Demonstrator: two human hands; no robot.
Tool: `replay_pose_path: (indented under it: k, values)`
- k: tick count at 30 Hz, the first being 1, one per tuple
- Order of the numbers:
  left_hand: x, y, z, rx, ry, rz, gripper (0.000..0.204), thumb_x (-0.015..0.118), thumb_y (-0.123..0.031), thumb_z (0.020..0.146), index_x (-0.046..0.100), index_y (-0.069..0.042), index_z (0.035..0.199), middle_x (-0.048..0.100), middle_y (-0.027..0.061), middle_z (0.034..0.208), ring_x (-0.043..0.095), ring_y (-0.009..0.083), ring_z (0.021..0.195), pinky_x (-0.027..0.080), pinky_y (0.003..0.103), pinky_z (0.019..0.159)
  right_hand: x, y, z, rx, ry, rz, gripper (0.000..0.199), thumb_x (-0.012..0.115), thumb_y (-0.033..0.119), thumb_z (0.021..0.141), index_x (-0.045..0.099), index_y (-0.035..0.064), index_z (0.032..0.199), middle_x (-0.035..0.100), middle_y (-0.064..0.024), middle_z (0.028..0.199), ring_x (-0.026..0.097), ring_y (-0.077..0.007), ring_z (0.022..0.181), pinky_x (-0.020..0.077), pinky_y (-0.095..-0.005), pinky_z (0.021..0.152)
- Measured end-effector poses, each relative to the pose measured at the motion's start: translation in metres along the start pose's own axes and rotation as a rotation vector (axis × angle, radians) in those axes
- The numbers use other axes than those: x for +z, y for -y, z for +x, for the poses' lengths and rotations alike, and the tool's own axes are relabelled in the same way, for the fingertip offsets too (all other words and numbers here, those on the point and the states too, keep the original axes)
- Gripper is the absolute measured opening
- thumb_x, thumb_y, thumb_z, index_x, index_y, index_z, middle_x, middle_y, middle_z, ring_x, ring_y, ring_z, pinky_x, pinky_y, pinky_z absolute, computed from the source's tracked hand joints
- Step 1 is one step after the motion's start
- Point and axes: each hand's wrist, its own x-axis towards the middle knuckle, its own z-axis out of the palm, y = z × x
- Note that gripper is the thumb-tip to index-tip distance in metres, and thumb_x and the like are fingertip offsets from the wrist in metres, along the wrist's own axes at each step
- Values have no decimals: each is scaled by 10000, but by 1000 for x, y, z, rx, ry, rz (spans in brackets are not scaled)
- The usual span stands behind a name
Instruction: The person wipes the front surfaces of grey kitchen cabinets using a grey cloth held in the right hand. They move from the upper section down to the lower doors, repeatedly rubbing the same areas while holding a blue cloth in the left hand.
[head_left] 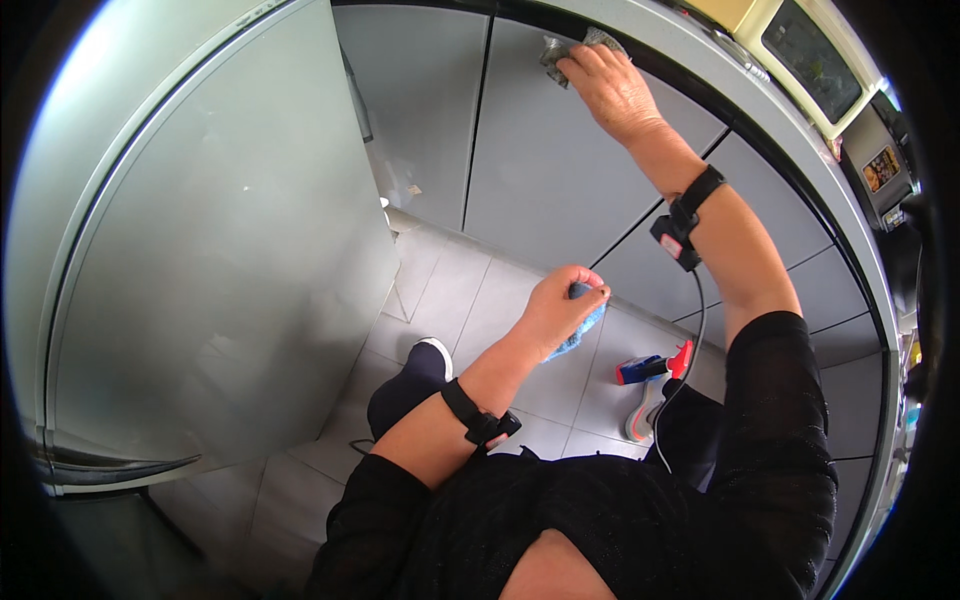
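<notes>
My right hand (612, 92) reaches far forward and presses a crumpled grey cloth (553, 62) against the upper part of a grey cabinet door (560, 150), just under the dark strip below the counter edge. Folds of the grey cloth stick out on both sides of the fingers, which are closed over it. Lower down, in front of my body, my left hand (562, 305) is closed around a blue cloth (575, 338). Part of the blue cloth hangs below the palm, away from the cabinet. Both wrists wear black straps with small devices.
A blue spray bottle (645, 370) with a red trigger stands on the tiled floor (480, 310) by my right foot. A large pale fridge door (220, 250) fills the left side. On the counter at upper right stands a cream-framed appliance (815, 60). A cable hangs from my right wrist.
</notes>
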Motion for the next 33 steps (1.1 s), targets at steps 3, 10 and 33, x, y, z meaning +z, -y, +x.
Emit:
replay_pose_path:
  k: [3, 10, 33]
  values:
    - [7, 4, -4, 12, 20, 27, 201, 672, -217, 871, 631, -66, 999, 570, 3, 851, 512, 75, 764, 437, 233, 625, 27, 19, -18, 40, 83, 66, 293, 590, 72, 772, 628, 111, 1059, 548, -45, 1004, 541, -205, 1002, 462, -323, 872]
    - [0, 9, 2, 84, -31, 214, 270, 679, -265, 847, 635, -48, 1003, 629, 59, 920, 581, 136, 838, 483, 277, 750, 87, 77, -118, -83, 435, 234, 253, 565, 93, 840, 619, 108, 1086, 532, -11, 1098, 516, -181, 1060, 442, -308, 918]
    - [13, 21, 7, 113, 64, 367, 278, 692, -242, 828, 620, -40, 1004, 614, 120, 953, 599, 228, 859, 483, 324, 770, 170, 170, -201, -155, 529, 203, 514, 533, 123, 864, 469, 96, 1374, 387, 6, 1416, 394, -181, 1280, 340, -278, 1084]
